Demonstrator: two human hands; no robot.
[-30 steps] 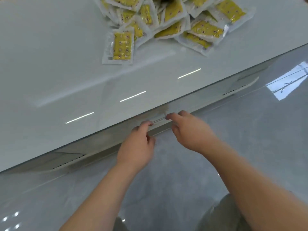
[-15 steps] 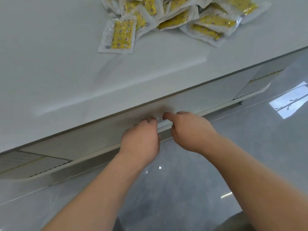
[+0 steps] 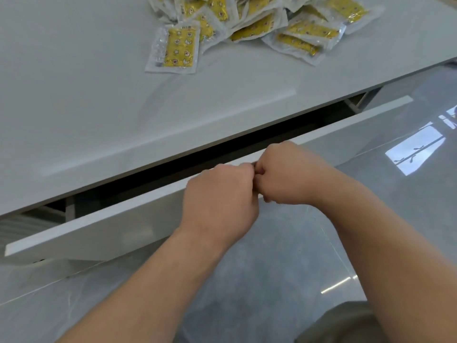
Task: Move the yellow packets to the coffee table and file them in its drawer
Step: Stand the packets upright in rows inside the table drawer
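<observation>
— What is at the far left?

— The white bench. Under its near edge the drawer stands ajar. Its front panel runs from lower left up to the right, with a dark gap between it and the bench top. The inside is too dark to read.

— Where are the packets?

— On the bench, well apart from the drawer. A lone packet lies flat at the left of the heap. The yellow packets are piled behind and to its right, along the far edge.

— And the hands?

— The left hand is at the middle of the panel, fingers curled over its top edge. The right hand is just beside it, touching it, fingers curled tight at the same edge. Both clamp the drawer.

— Further right?

— The glossy grey floor, with a bright window reflection.
</observation>
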